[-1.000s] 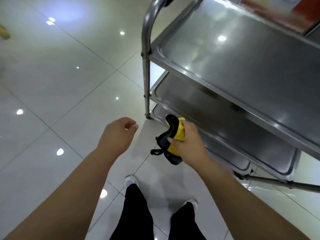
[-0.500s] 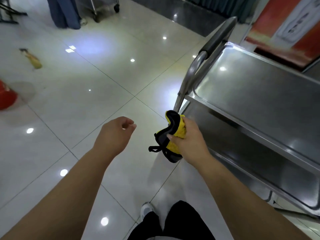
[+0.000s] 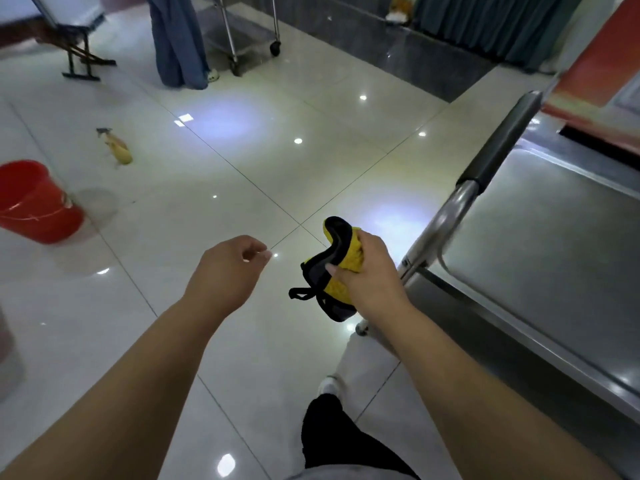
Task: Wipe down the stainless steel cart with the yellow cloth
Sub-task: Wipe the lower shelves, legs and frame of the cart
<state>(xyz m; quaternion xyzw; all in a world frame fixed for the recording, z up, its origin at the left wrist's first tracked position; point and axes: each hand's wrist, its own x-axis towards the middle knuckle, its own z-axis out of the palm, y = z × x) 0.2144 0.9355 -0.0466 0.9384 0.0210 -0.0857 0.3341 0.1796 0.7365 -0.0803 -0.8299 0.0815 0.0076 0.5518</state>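
Observation:
My right hand point(image 3: 372, 275) grips the yellow cloth point(image 3: 334, 268), a bunched yellow pad with black edging and a black loop hanging at its left. It is held in the air just left of the stainless steel cart point(image 3: 561, 237), beside the cart's upright post and below its black-sleeved handle point(image 3: 498, 150). The cloth does not touch the cart. My left hand point(image 3: 228, 271) hovers over the floor to the left, fingers loosely curled with nothing in them. The cart's top shelf fills the right side; a lower shelf shows beneath it.
A red bucket point(image 3: 34, 202) stands on the glossy tiled floor at the left. A yellow spray bottle point(image 3: 117, 148) lies behind it. A person in blue trousers point(image 3: 180, 43) stands at the back by another steel cart point(image 3: 242, 32). A folding stand point(image 3: 79, 60) is far left.
The view has swung up and left, so the cart slid to the right and the bucket and far floor came into sight. Both hands keep their pose, the right still holding the cloth.

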